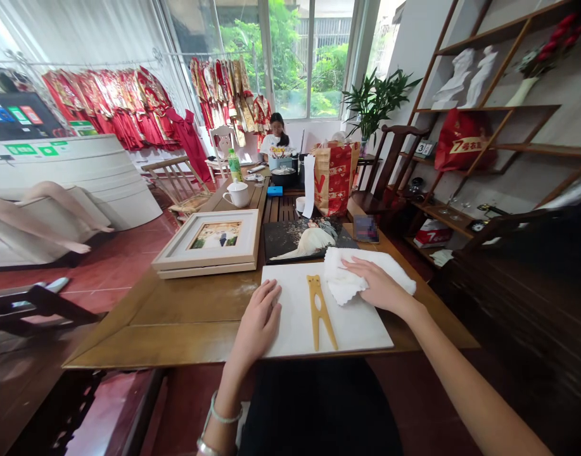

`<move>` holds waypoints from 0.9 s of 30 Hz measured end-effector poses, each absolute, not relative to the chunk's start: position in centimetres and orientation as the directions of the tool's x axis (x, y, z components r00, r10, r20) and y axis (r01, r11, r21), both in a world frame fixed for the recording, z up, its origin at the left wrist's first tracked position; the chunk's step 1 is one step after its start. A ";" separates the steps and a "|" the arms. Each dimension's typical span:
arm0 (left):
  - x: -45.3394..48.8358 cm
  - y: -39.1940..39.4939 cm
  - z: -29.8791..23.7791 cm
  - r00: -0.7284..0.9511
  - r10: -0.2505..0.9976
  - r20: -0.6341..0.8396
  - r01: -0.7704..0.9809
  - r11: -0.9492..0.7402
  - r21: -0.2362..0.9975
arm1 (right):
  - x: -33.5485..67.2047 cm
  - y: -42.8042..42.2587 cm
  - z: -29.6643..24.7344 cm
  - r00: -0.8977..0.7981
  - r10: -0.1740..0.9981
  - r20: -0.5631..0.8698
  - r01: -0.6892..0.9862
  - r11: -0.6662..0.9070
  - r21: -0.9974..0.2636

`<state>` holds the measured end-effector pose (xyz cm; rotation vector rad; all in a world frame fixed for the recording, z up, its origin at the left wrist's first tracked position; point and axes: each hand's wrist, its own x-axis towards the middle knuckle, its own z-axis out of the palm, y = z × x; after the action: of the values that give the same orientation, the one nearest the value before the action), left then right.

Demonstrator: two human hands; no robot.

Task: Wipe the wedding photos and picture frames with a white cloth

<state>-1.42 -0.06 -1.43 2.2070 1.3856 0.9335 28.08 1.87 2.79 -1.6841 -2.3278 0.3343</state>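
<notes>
In front of me a white flat board (290, 316) lies on the wooden table. My left hand (262, 316) rests on the board's left edge, fingers stretched out and holding nothing. On the board's upper right is a crumpled white towel (340, 282), which reaches past the board onto the table. My right hand (378, 282) holds the towel from above, its fingers laid over the cloth; the thumb's grip is partly hidden. Between my hands lies a yellow two-legged tool (317, 313) with an animal-shaped head and an oval hole.
Behind the board lie a framed photo (217, 237) and a dark photo panel (309, 239). Farther back stand a white cup (236, 194), a green-labelled bottle (234, 166) and a red-and-brown paper bag (335, 177). A person (275, 142) sits at the far end.
</notes>
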 end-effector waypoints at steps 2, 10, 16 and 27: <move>-1.4 0.0 -1.5 0.293 0.895 0.335 0.647 -0.444 0.620 | 28.0 0.8 2.7 -0.307 0.950 0.054 0.898 0.308 -0.315; -1.3 -0.1 -1.5 0.293 0.893 0.341 0.650 -0.448 0.613 | 27.1 -9.6 2.4 -0.374 0.928 -0.011 0.897 0.358 -0.259; -1.3 0.0 -1.4 0.295 0.890 0.348 0.652 -0.454 0.608 | 25.9 -9.5 3.9 -0.403 0.913 -0.071 0.888 0.370 -0.274; -1.4 0.0 -1.6 0.289 0.888 0.358 0.646 -0.457 0.612 | 19.4 0.6 6.1 -0.179 0.984 0.018 0.984 0.179 0.003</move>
<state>-1.41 0.02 -1.57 2.2146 1.3854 0.9613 19.35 0.63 6.09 -2.0055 -2.4030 -0.0209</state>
